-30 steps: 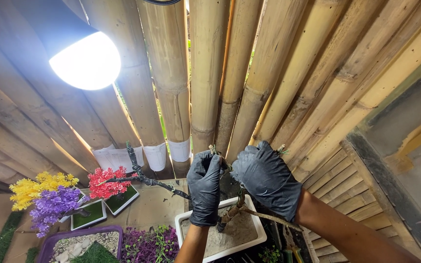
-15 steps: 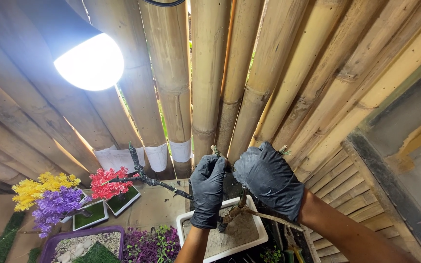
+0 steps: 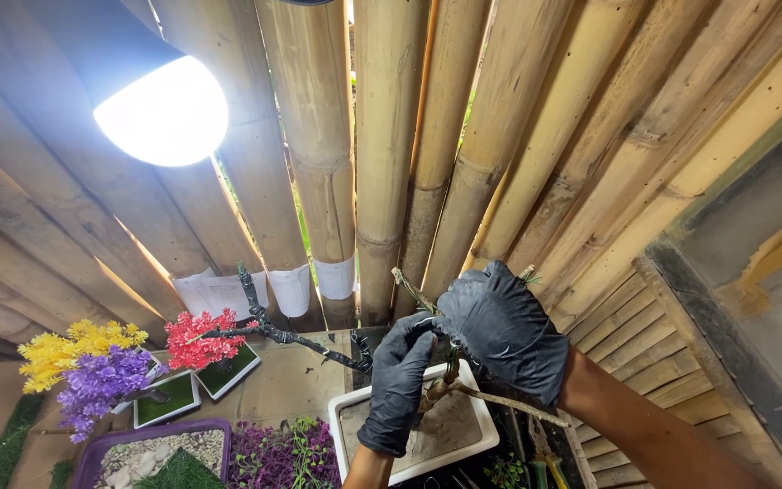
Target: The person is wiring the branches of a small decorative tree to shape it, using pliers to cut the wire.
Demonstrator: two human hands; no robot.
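We note both hands in black gloves, raised over a white rectangular tray (image 3: 481, 441) that has a layer of grey-brown soil inside. The left hand (image 3: 397, 385) is curled, its fingers closed around the lower part of a small bare branched stem (image 3: 450, 371) that stands roughly upright over the tray; the thumb and forefinger meet near the top of the grip. The right hand (image 3: 504, 328) sits just above and to the right, back of the glove toward the camera, fingers bent over the upper branches; we cannot tell how firmly it grips, since the fingertips are hidden behind the glove. One thin twig (image 3: 411, 288) sticks out up and to the left, above the left fingers, and another light-coloured branch (image 3: 513, 407) runs out low to the right, below the right palm. The stem base lies between the two hands, over the tray's soil. To the left, a dark twisted branch (image 3: 291, 337) carries a red blossom cluster (image 3: 199, 338); further left are yellow (image 3: 70, 349) and purple (image 3: 97, 385) blossom clusters. A purple tray (image 3: 92, 453) holds pebbles. Behind everything, a bamboo wall (image 3: 382, 136) and a lit bulb (image 3: 162, 113).
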